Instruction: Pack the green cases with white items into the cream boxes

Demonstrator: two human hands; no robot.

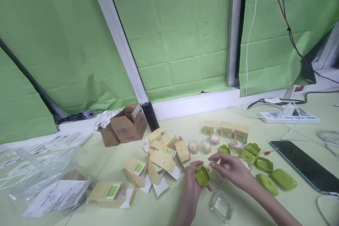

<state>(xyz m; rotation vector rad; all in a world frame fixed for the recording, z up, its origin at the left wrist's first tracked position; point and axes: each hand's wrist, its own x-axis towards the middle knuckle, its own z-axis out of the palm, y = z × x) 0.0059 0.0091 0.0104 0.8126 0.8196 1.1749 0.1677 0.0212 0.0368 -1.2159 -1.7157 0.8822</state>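
My left hand (191,180) is closed around a small olive-green tray-like case (202,176), its hollow side turned up toward me. Just to the right, the thumb and fingers of my right hand (234,169) are pinched together. Whatever they hold is blurred; something clear shows beneath them. On the table below lies a clear plastic case (222,206). Several more green cases, one of them a rounded green case (284,179), lie right of my right hand. Beyond my hands sit clear cases with pink and yellow contents, such as a clear filled case (206,146).
Opened tan boxes (161,159) are heaped left of my hands. Closed small boxes (226,130) stand behind. A cardboard carton (129,123), a black cylinder (150,116) and a plastic bag (58,190) are leftward. A phone (304,164) and a power strip (290,116) with cables lie rightward.
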